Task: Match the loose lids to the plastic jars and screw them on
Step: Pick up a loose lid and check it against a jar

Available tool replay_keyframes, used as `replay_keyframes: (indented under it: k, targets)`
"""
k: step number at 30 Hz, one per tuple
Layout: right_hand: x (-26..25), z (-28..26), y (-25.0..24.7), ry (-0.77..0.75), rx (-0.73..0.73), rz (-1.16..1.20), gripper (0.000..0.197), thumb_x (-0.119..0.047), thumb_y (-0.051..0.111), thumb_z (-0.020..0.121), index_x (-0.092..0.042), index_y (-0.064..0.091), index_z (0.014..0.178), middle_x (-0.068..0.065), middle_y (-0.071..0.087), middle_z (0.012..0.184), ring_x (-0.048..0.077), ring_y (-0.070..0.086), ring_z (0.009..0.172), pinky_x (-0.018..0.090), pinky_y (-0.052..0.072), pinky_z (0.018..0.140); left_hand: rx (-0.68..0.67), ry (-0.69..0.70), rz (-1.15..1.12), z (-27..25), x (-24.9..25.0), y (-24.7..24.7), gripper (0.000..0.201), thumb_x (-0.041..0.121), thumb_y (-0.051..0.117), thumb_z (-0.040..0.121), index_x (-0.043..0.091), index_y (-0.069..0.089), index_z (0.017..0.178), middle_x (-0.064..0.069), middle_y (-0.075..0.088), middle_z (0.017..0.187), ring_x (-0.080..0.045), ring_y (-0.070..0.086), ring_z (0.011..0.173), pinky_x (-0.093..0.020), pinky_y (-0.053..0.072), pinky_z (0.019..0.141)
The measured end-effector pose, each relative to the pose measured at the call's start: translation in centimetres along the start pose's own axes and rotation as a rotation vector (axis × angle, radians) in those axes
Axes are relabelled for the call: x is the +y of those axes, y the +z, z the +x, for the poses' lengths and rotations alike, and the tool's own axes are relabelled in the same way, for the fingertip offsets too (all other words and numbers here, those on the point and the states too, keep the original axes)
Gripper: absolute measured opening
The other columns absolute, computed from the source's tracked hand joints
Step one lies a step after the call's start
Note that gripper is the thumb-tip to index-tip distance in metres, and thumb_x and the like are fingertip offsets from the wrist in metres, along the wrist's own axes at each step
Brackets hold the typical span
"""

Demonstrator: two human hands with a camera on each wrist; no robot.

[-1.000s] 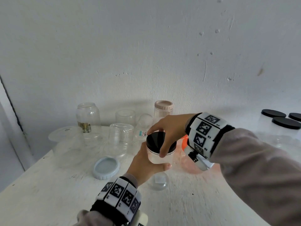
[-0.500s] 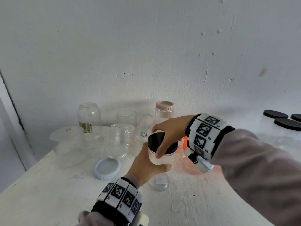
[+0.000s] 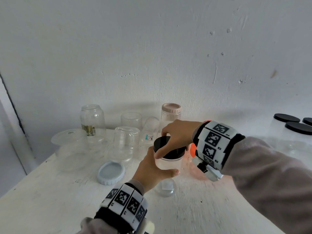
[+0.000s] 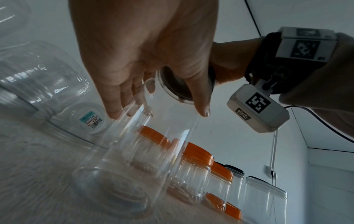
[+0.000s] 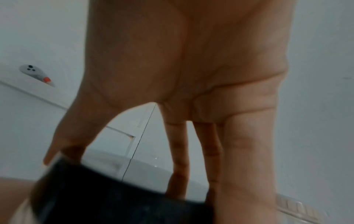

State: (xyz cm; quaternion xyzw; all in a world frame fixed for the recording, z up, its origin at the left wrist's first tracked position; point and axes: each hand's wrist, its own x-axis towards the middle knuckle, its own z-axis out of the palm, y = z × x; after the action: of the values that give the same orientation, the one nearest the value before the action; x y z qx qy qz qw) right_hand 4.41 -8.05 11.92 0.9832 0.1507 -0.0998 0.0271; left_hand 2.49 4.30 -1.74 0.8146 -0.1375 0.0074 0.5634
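Observation:
A clear plastic jar (image 3: 170, 164) stands mid-table, tilted a little, its base (image 4: 122, 191) resting on the white surface. My left hand (image 3: 152, 171) grips its body, thumb (image 3: 170, 171) across the front. A black lid (image 3: 162, 142) sits on the jar's mouth. My right hand (image 3: 175, 137) comes from above and grips the lid's rim with thumb and fingers (image 5: 178, 159) spread around it. In the right wrist view the black lid (image 5: 114, 197) fills the bottom. A pale blue loose lid (image 3: 111, 172) lies flat to the left.
Several clear lidless jars (image 3: 126, 142) stand or lie at the back left, one with a price sticker (image 4: 91, 119). A pink-lidded jar (image 3: 171, 114) stands by the wall. Orange-lidded jars (image 4: 197, 157) stand right of the held jar, black-lidded ones (image 3: 297, 127) at far right.
My right hand has turned on the black lid, its thumb sliding lower down the front rim. The left hand and jar stay almost where they were.

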Motion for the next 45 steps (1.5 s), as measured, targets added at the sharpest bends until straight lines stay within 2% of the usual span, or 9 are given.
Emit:
replay_keyframes:
  k: [2,4,7,17,23,29,34,40,45]
  targets:
    - [0.1,-0.1,-0.4,-0.001,-0.068,-0.010,0.079,-0.076,0.067,0.061,-0.031,0.051,0.124,-0.009,0.060,0.108,0.004,0.058,0.071,0.024,0.045,0.064,-0.004,-0.002,-0.002,0.0,0.0,0.0,0.077,0.036,0.087,0.061,0.041,0.035,0.118,0.026,0.053,0.108,0.015,0.047,0.097,-0.004,0.039,0.066]
    - [0.3,-0.2,-0.8,-0.061,-0.144,-0.002,0.082,-0.063,0.075,0.065,-0.044,0.038,0.135,-0.014,0.047,0.130,0.010,0.054,0.105,0.029,0.043,0.081,-0.003,-0.008,-0.013,0.0,0.0,0.1,0.079,0.036,0.087,0.060,0.040,0.034,0.119,0.027,0.053,0.109,0.012,0.049,0.101,-0.005,0.038,0.068]
    - [0.4,-0.3,-0.9,-0.157,-0.177,0.051,0.074,-0.044,0.079,0.070,-0.054,0.040,0.132,-0.019,0.037,0.134,0.012,0.036,0.129,0.033,0.038,0.097,-0.004,0.000,-0.005,0.0,0.1,0.1,0.085,0.039,0.087,0.060,0.044,0.029,0.122,0.031,0.048,0.110,0.010,0.046,0.102,-0.006,0.035,0.074]
    - [0.4,0.3,0.0,-0.111,-0.023,0.058,0.072,-0.075,0.066,0.064,-0.045,0.050,0.127,-0.018,0.049,0.125,0.006,0.048,0.092,0.029,0.048,0.082,-0.014,0.003,0.004,0.1,0.0,0.0,0.078,0.037,0.086,0.063,0.039,0.033,0.121,0.027,0.049,0.110,0.013,0.043,0.098,-0.008,0.035,0.073]
    - [0.4,-0.2,-0.7,-0.196,-0.172,0.060,0.071,-0.048,0.077,0.070,-0.056,0.041,0.131,-0.019,0.037,0.136,0.010,0.035,0.129,0.038,0.038,0.104,-0.017,0.018,0.001,0.1,0.1,0.0,0.087,0.039,0.086,0.062,0.044,0.027,0.126,0.033,0.047,0.111,0.015,0.044,0.102,-0.004,0.033,0.075]
    - [0.9,0.0,-0.5,-0.226,-0.116,0.096,0.059,-0.054,0.077,0.069,-0.055,0.051,0.122,-0.022,0.043,0.127,0.008,0.042,0.120,0.035,0.044,0.099,-0.016,0.029,0.005,0.0,0.0,0.1,0.091,0.039,0.086,0.063,0.047,0.024,0.129,0.033,0.046,0.116,0.009,0.044,0.108,-0.005,0.032,0.080]
    - [0.4,0.3,0.1,-0.155,-0.054,0.042,0.068,-0.072,0.063,0.070,-0.048,0.045,0.131,-0.022,0.037,0.111,0.002,0.044,0.090,0.026,0.043,0.075,-0.015,0.011,0.010,0.0,0.0,0.0,0.079,0.037,0.086,0.064,0.038,0.033,0.123,0.026,0.050,0.113,0.012,0.044,0.100,-0.007,0.035,0.072]
    - [0.5,-0.2,-0.8,-0.197,-0.182,0.030,0.070,-0.045,0.078,0.070,-0.056,0.042,0.130,-0.020,0.036,0.137,0.012,0.037,0.128,0.040,0.040,0.103,-0.016,0.014,-0.005,0.0,0.3,0.2,0.081,0.035,0.086,0.063,0.048,0.028,0.118,0.030,0.050,0.111,0.015,0.045,0.100,-0.004,0.037,0.070]
    - [0.8,-0.3,-0.8,-0.198,-0.131,0.074,0.064,-0.053,0.077,0.069,-0.054,0.048,0.127,-0.020,0.040,0.136,0.009,0.042,0.120,0.034,0.042,0.098,-0.016,0.025,0.001,-0.1,0.2,0.2,0.084,0.035,0.086,0.063,0.041,0.030,0.126,0.026,0.051,0.116,0.008,0.048,0.105,-0.005,0.037,0.073]
